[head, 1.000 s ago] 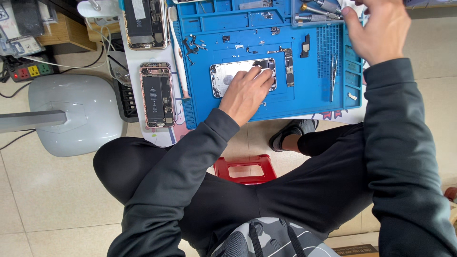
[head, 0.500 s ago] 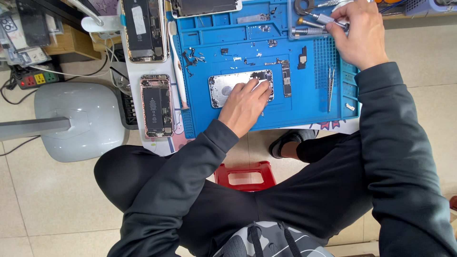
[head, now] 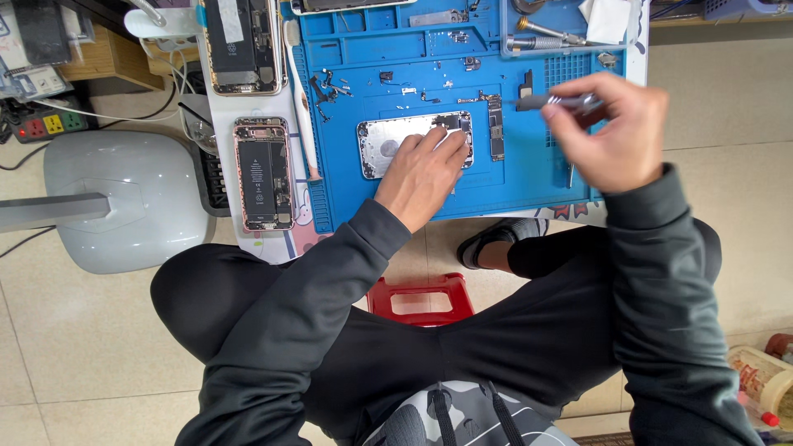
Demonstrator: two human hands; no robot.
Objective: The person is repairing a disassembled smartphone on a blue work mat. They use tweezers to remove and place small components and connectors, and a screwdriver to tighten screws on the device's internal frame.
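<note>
Head camera view looked straight down at a seated person in a dark long-sleeved top, working at a blue repair mat (head: 396,198) laid on a low table. The left hand (head: 423,175) rested palm down on a silver phone back shell (head: 388,144) that lay flat near the middle of the mat, its fingers spread loosely over the shell's right half and pinning it rather than gripping it. The right hand (head: 613,136) hovered above the mat's right edge, clenched around a slim grey screwdriver (head: 555,102) whose shaft pointed left toward a long narrow circuit board (head: 496,126) lying just right of the shell. The screwdriver tip hung in the air, apart from the board and the shell. Tiny screws and small dark parts (head: 326,87) were scattered over the mat's upper left area.

Left of the mat, on the white tabletop, an opened pink-edged phone (head: 263,173) lay with its battery showing, and a second opened phone (head: 241,43) lay above it. A white toothbrush (head: 301,107) lay along the mat's left border. At the mat's top right sat a clear tray (head: 570,25) holding metal tools and a white cloth. Below the table, a red plastic stool (head: 421,299) showed between the person's knees, and a grey lamp base (head: 124,198) stood on the tiled floor to the left.
</note>
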